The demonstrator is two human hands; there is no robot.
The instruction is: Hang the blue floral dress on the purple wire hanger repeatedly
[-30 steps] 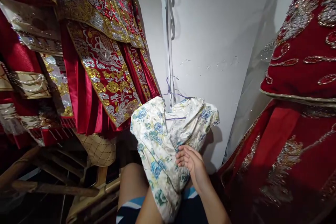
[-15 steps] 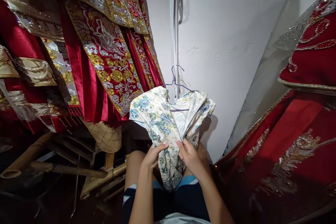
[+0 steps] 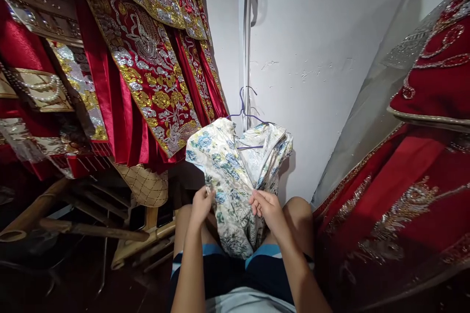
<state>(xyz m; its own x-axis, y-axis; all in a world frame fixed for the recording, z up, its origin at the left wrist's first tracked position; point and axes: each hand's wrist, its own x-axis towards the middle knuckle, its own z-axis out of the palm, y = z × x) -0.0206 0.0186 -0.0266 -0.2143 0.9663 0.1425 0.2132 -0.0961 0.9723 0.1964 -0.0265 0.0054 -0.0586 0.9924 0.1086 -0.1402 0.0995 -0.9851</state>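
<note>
So, left hand (image 3: 201, 204) is pinching the side of a floral blouse (image 3: 231, 193) on a purple hanger (image 3: 243, 111); right hand (image 3: 265, 204) grips its front.

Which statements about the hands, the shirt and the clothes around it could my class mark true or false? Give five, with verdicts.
1. The flowered shirt is on a purple hanger. True.
2. The left hand is well away from the flowered shirt. False: it grips the side edge.
3. The right hand holds the front of the flowered shirt. True.
4. The clothing on the far right is plain green. False: it is red with sparkling patterns.
5. A red embroidered costume hangs to the left of the flowered shirt. True.
</note>
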